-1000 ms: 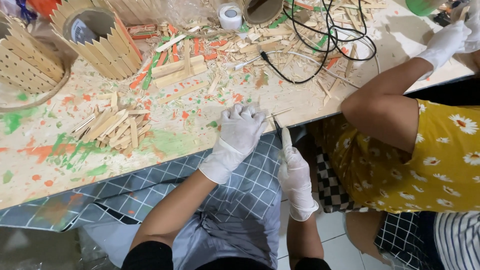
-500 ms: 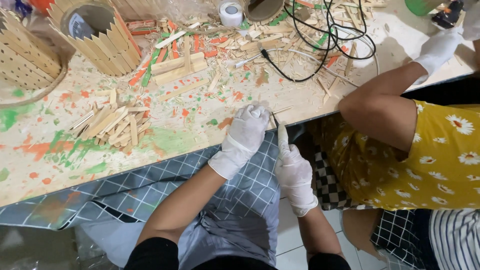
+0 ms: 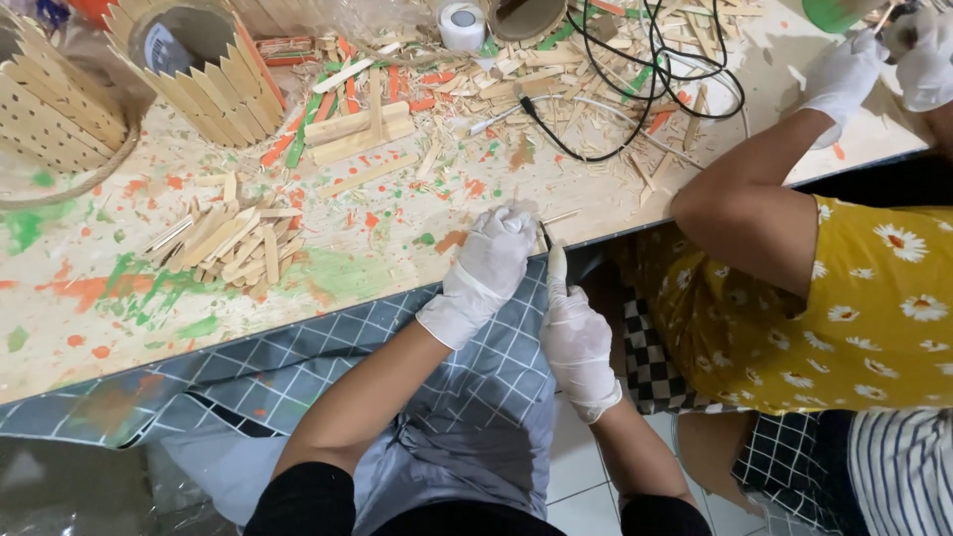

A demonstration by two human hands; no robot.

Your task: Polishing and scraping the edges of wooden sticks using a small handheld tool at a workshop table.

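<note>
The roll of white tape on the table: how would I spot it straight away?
Look at the far edge of the paint-splattered table, past the black cable. The roll of white tape stands among scattered wooden sticks. It is the only small white ring with a dark hole.

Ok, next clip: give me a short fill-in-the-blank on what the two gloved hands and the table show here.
1. Both of the person's hands, left hand and right hand, wear gloves of the colour ____.
2. The loose heap to the left of the left hand is made of flat wooden ____.
3. The cable looped at the far side of the table is ____ in colour.
4. The person alongside wears a yellow top printed with ____.

Missing words: white; sticks; black; flowers
</note>
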